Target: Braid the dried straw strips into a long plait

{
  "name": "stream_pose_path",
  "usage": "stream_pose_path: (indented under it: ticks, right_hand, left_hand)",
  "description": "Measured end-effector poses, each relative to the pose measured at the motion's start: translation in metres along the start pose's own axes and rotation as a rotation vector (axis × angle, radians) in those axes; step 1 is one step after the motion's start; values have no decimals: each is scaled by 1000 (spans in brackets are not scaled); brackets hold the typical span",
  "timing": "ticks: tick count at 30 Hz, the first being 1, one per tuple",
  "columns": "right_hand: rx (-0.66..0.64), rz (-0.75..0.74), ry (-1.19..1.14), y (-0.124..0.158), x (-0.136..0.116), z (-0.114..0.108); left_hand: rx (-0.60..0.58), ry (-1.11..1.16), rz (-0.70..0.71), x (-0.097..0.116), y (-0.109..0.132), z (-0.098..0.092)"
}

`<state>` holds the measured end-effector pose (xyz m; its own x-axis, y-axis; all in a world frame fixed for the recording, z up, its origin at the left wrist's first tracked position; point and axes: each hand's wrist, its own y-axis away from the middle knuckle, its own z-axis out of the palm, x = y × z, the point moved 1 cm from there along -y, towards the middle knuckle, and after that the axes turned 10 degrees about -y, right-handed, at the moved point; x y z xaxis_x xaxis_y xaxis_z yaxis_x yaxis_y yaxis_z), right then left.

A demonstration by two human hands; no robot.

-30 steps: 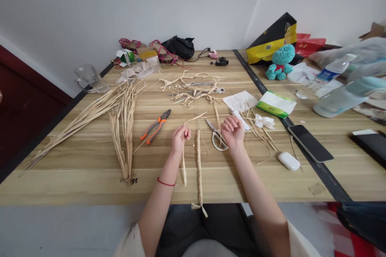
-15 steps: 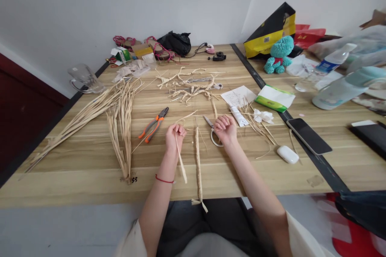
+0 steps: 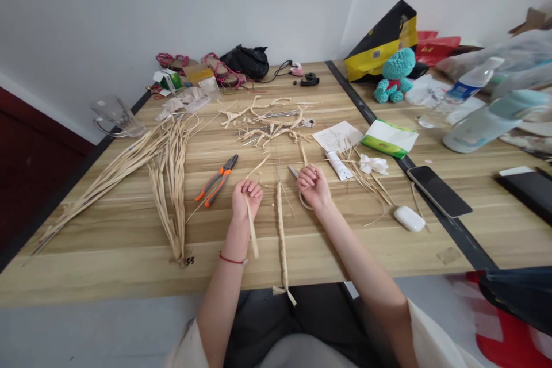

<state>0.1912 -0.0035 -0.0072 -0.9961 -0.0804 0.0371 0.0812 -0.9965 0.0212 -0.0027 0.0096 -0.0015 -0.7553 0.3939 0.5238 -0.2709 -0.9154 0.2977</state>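
My left hand (image 3: 247,198) is closed around a flat pale straw strip (image 3: 252,233). One end hangs toward me and the other sticks out past the fingers. Between my hands lies a thin stick wrapped in straw (image 3: 282,236), its loose tails over the table's front edge. My right hand (image 3: 314,187) has its fingers curled in, and whatever is in them is hidden. Just beside it, partly covered, are scissors (image 3: 293,172) with a pale ring handle. Fine loose strands lie beyond the wrapped stick.
Pliers with orange handles (image 3: 217,180) and straw bundles (image 3: 176,184) lie on the left. Straw-wrapped branching pieces (image 3: 271,126) are farther back. On the right are a white tube (image 3: 339,165), a tissue pack (image 3: 390,138), a phone (image 3: 439,191) and a white case (image 3: 409,218).
My right hand has shifted slightly left and covers more of the scissors' handle. The strip's far end in my left hand has swung left. The whole view has shifted a little.
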Motion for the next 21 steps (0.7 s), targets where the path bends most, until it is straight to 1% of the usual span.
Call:
stream_pose_path:
  ticks: [3,8,13,17,21]
  right_hand:
    - [-35,-23,-19,0,-7,3]
    - [-56,-69,-15,1,-20,8]
    - [-47,-100,3,1,-23,7]
    - [-37,-104,6,1,-23,7]
    - [-49,-137,33,2,-24,10]
  left_hand:
    - [-13,18,-10,2,1,0]
    - [-55,-36,-39,3,3,3]
    - [-70,-74,-32,2,4,6]
    - [-65,-98,-11,3,4,6]
    - [-52,-148,55,4,5,7]
